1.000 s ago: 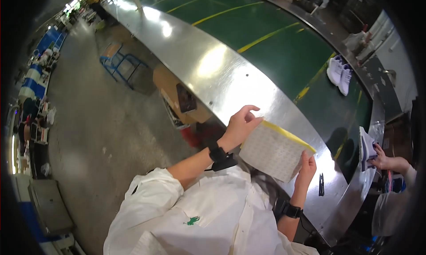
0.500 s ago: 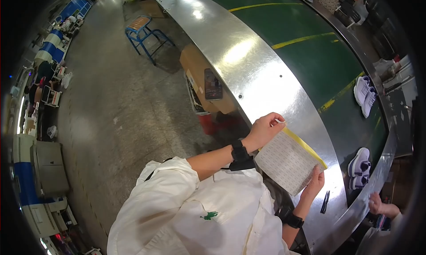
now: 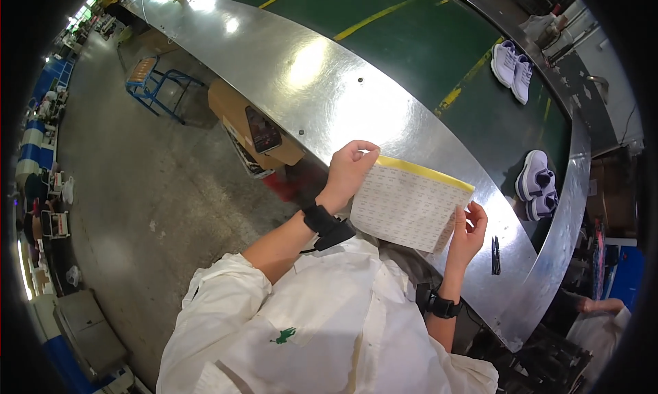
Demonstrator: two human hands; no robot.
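Note:
A white sheet (image 3: 408, 205) printed with small rows and edged in yellow along its top is held up over the table's near edge. My left hand (image 3: 348, 173) pinches its upper left corner between thumb and fingers. At the right edge my right hand (image 3: 468, 236) has its thumb against the sheet and its fingers curled loosely. A second layer seems to show behind the lower right corner. Just right of my right hand, a slim black tool (image 3: 495, 255) lies on the metal table (image 3: 439, 137); its exact kind is unclear.
Two pairs of pale sneakers, one farther off (image 3: 513, 70) and one nearer (image 3: 537, 185), rest on the green belt (image 3: 391, 65). Beneath the table's left edge a phone (image 3: 264, 130) leans on a cardboard box (image 3: 229, 109). A blue-framed stool (image 3: 161, 85) stands beyond. Another person's arm (image 3: 603, 305) shows at right.
The view has turned, shifting the surroundings leftward. The sheet now sits more level, with its yellow edge up. My right hand's fingers have risen and loosened along the right edge.

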